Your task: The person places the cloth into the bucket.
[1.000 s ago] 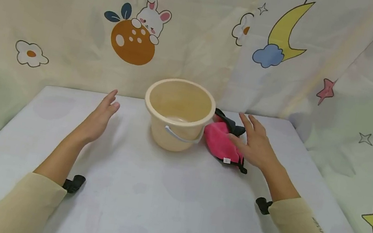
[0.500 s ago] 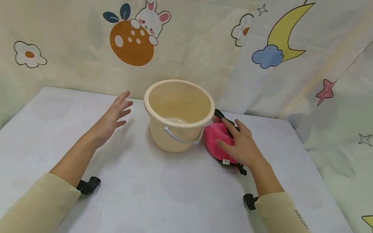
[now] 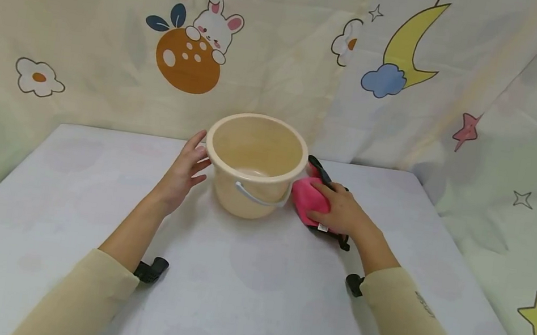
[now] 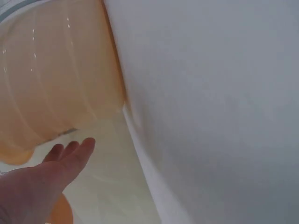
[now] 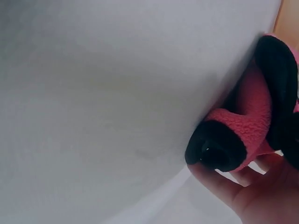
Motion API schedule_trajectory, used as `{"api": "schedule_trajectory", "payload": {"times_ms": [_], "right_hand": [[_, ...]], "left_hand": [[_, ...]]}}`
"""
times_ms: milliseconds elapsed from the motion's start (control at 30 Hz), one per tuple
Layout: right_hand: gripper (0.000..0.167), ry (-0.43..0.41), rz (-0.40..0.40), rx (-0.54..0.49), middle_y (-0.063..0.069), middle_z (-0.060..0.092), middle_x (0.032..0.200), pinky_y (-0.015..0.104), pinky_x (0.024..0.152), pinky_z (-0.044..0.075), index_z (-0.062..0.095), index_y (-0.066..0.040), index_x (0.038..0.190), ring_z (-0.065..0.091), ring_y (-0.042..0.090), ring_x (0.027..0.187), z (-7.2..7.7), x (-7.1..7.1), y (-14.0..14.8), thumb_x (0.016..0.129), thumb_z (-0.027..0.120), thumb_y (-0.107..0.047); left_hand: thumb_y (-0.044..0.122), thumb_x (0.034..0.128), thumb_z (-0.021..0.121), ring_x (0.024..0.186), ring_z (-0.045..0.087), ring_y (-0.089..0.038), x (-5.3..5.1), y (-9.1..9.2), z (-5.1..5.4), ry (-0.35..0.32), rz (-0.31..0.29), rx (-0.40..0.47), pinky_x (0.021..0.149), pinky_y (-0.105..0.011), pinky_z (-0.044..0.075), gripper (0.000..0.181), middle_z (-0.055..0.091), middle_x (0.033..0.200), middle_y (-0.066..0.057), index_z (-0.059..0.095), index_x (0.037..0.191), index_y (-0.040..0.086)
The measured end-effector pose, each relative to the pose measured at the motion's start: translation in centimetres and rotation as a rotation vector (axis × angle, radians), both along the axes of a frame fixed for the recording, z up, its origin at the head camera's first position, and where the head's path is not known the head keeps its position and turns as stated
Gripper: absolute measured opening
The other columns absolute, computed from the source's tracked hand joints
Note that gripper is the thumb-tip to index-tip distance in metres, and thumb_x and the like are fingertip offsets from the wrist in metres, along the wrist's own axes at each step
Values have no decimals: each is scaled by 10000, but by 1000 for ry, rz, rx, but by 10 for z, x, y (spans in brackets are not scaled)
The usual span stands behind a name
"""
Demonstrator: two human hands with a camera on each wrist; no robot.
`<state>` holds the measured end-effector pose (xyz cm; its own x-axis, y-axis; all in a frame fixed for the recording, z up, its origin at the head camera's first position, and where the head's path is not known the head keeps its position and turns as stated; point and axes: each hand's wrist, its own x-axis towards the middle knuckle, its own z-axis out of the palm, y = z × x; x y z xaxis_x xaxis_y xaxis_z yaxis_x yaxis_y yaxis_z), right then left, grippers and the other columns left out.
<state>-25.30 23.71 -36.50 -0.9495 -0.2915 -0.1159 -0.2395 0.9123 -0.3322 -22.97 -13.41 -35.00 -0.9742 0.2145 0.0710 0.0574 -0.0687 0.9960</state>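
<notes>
On white table (image 3: 251, 291) | round plastic bucket (image 3: 228, 194) | crumpled pink fleece (image 3: 305, 197)

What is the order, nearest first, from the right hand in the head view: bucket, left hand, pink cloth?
1. Pink cloth: touching the right hand.
2. Bucket: just left of it.
3. Left hand: farther left, past the bucket.

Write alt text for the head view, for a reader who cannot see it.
A person's right hand grasps a pink and black fabric item just right of a cream bucket on a white table. The left hand, fingers spread, is close to the bucket's left side; a cartoon-printed cloth hangs behind.
</notes>
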Motion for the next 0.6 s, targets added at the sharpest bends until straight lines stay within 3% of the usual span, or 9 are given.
{"api": "schedule_trajectory", "payload": {"times_ms": [100,233,433,600], "right_hand": [[758,12,-4,11,231,382,1542,607,951,521,391,-202,1597,405,451,1354,0,-1,-2,935,696,-413],[712,19,-21,8,239,443,1484,579,924,541,448,-164,1564,454,432,1295,-1,-1,-2,937,724,-360],[640,56,-24,1,264,517,1382,571,947,520,511,-111,1516,526,437,1200,-2,-2,-5,945,739,-288],[533,98,-25,-41,258,568,1255,566,950,497,584,-87,1436,577,410,1106,-2,-3,-4,942,731,-223]], "left_hand": [[416,1016,364,1548,240,-348,0,4,1,-2,15,64,1228,-586,181,716,154,1698,-71,74,1661,300],[354,1024,391,1487,349,-350,2,11,2,0,41,132,1173,-516,300,683,294,1613,-106,131,1654,320],[289,1020,434,1376,475,-340,1,13,2,-14,88,144,1119,-469,372,647,495,1406,-156,231,1633,335],[286,1025,439,1441,438,-358,1,12,1,-13,93,145,1147,-516,360,639,443,1512,-182,250,1634,325]]}}
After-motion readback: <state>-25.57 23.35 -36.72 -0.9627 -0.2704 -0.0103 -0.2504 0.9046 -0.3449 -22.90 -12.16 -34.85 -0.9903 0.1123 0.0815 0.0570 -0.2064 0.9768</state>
